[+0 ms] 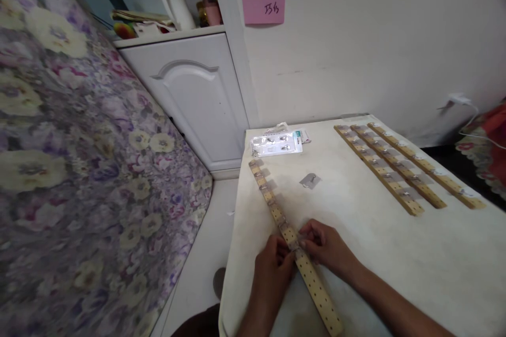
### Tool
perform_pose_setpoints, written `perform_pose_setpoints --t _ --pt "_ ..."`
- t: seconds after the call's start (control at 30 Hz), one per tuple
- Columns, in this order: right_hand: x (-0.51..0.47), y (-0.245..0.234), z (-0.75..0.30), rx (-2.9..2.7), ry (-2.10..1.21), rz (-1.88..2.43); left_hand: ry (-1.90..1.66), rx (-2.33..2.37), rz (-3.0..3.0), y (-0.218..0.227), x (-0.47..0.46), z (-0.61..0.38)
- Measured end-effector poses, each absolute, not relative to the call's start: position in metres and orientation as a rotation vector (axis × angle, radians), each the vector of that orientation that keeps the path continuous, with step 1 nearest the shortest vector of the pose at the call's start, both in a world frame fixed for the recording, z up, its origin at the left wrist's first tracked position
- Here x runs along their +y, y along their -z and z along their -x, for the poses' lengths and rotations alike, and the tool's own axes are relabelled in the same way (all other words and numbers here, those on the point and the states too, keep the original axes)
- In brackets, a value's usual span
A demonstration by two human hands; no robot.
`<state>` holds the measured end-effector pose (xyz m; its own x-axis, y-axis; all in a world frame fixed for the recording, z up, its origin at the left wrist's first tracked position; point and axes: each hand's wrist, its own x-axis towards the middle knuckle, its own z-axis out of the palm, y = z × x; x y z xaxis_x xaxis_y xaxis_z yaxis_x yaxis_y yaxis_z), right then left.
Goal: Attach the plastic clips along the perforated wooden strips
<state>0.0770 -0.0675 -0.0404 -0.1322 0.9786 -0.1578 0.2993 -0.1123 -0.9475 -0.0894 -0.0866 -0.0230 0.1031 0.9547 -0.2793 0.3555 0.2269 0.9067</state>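
A long wooden strip with rows of holes point(316, 284) lies on the table in front of me. Several clear hooks sit along its far half. My left hand point(274, 263) is closed at the strip's left edge, fingertips against a clear hook point(295, 248). From the other side, my right hand point(322, 245) pinches at the same hook's right edge; the fingertips partly cover it. Beyond my hands a loose clear hook on a grey-looking square point(310, 181) lies on the table.
Three more strips with hooks point(389, 168) lie side by side at the right. Hook packaging point(276, 144) rests at the table's far left corner. A floral curtain point(98, 168) hangs at the left, beside a white cabinet point(193, 100). The wall point(356, 52) bounds the table's far edge.
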Motion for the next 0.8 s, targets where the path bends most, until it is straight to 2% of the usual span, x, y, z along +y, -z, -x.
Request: perform_pose_setpoints --t 0.43,0.6,0.8 --pt "-0.073 0.039 -0.080 -1.402 -1.287 1.378 -0.712 1.477 -1.450 0.019 -0.087 0.092" --pt "-0.059 0.039 -0.106 -1.391 -0.976 1.466 -0.703 1.472 -1.455 0.022 -0.087 0.098" --pt "0.007 0.048 -0.148 -1.394 -0.604 1.610 -0.698 1.471 -1.452 0.023 -0.085 0.105"
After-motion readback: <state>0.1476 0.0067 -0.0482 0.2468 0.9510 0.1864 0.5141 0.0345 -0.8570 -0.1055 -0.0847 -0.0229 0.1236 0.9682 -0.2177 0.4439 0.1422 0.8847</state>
